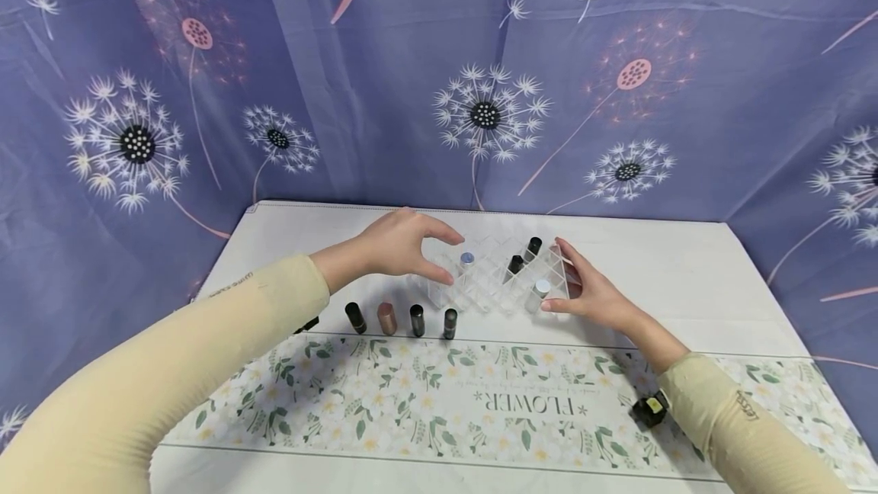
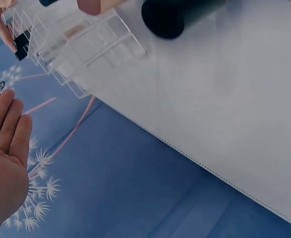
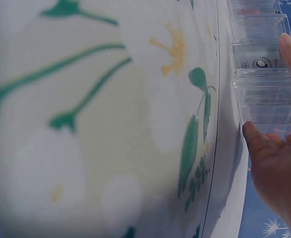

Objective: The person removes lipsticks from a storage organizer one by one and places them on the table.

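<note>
The clear gridded organizer (image 1: pixel 495 277) sits on the white table (image 1: pixel 686 280) beyond the floral runner (image 1: pixel 480 402), its long axis running left to right, with the left hand (image 1: pixel 401 244) loosely spread at its left end and the right hand (image 1: pixel 591 290) flat-fingered against its right end.

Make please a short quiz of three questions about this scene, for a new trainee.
1. How many tubes stand in a row on the table, left of the clear organizer?
2. True or false: the right hand touches the organizer's side.
3. Which colour is the odd tube in the row: A pink, B green, C yellow?

Key:
1. Four.
2. True.
3. A, the pink tube.
</note>
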A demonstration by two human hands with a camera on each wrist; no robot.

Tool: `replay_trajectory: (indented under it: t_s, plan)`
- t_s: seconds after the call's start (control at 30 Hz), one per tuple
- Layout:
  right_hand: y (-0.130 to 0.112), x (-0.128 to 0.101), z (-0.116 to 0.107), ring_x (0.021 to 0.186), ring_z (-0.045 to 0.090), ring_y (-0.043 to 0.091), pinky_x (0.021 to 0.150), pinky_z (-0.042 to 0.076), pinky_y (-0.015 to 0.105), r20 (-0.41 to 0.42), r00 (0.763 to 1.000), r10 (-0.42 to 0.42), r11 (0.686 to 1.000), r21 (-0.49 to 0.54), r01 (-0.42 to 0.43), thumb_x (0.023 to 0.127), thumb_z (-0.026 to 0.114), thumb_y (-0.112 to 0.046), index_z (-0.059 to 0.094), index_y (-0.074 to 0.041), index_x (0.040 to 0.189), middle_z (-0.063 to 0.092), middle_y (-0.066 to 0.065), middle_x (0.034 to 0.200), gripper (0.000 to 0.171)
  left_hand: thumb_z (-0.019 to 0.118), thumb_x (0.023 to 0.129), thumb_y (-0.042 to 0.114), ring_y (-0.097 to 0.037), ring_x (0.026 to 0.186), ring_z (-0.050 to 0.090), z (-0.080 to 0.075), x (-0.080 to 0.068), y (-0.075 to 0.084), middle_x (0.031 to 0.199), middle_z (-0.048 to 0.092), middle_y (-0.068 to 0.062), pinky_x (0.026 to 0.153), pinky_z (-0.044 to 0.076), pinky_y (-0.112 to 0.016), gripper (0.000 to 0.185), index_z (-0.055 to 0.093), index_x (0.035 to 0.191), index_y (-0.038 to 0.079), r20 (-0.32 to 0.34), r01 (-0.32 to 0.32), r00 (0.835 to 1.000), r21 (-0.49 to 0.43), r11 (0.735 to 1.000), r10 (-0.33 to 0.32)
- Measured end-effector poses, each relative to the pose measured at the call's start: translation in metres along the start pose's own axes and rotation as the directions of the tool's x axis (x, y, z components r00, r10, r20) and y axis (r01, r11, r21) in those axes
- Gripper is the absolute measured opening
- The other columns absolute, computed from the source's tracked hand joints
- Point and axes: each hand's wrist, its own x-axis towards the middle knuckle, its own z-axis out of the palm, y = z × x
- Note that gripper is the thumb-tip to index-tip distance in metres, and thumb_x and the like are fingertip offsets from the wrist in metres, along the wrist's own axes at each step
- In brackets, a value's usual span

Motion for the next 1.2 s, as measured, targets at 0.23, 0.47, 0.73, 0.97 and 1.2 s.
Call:
replay_trajectory:
  t_s: [0.23, 0.47, 0.73, 0.97, 1.2]
  plan:
    - [-0.001, -0.001, 0.0, 0.158, 0.025, 0.051, 0.119, 0.036, 0.056, 0.002, 1.0, 0.004, 1.0, 0.001, -0.004, 0.092, 0.086, -0.009, -0.002, -0.011, 0.173, 0.004, 0.022, 0.178, 0.12, 0.093, 0.083, 0.044, -0.019, 0.136, 0.063, -0.006, 0.009, -0.006, 0.14, 0.072, 0.004, 0.114, 0.051, -0.041, 0.069, 0.071, 0.143, 0.018, 0.005, 0.012, 1.0, 0.002, 1.0, -0.012]
    - [0.0, -0.001, 0.0, 0.158, 0.024, 0.05, 0.119, 0.036, 0.057, 0.003, 1.0, -0.003, 1.0, -0.002, 0.003, 0.092, 0.086, -0.01, -0.002, -0.015, 0.173, 0.004, 0.022, 0.178, 0.12, 0.093, 0.083, 0.044, -0.021, 0.136, 0.063, -0.009, 0.022, -0.012, 0.142, 0.071, 0.001, 0.114, 0.05, -0.042, 0.071, 0.069, 0.145, 0.018, 0.022, 0.023, 0.999, 0.03, 0.999, -0.024]
    - [0.0, -0.001, 0.0, 0.159, 0.023, 0.049, 0.119, 0.037, 0.056, 0.007, 1.0, -0.005, 1.0, 0.001, 0.005, 0.093, 0.085, -0.01, -0.002, -0.013, 0.173, 0.004, 0.021, 0.178, 0.119, 0.092, 0.083, 0.046, -0.022, 0.136, 0.062, -0.003, 0.034, -0.018, 0.142, 0.07, 0.004, 0.114, 0.05, -0.043, 0.072, 0.069, 0.146, 0.021, 0.056, 0.037, 0.998, 0.082, 0.996, -0.041]
    - [0.0, -0.001, 0.0, 0.158, 0.025, 0.049, 0.119, 0.037, 0.056, 0.007, 1.0, -0.003, 1.0, 0.007, 0.003, 0.092, 0.086, -0.01, -0.002, -0.012, 0.173, 0.004, 0.022, 0.178, 0.119, 0.092, 0.084, 0.046, -0.022, 0.137, 0.062, 0.003, 0.04, -0.023, 0.144, 0.069, 0.004, 0.113, 0.051, -0.043, 0.07, 0.069, 0.146, 0.022, 0.087, 0.044, 0.995, 0.103, 0.994, -0.053]
    - [0.0, -0.001, 0.0, 0.158, 0.024, 0.049, 0.119, 0.037, 0.056, 0.005, 1.0, -0.003, 1.0, 0.001, 0.003, 0.092, 0.086, -0.01, -0.002, -0.011, 0.173, 0.004, 0.022, 0.178, 0.119, 0.091, 0.084, 0.047, -0.024, 0.137, 0.062, 0.007, 0.045, -0.026, 0.143, 0.07, 0.003, 0.114, 0.05, -0.042, 0.07, 0.07, 0.145, 0.021, 0.103, 0.041, 0.993, 0.123, 0.992, -0.054]
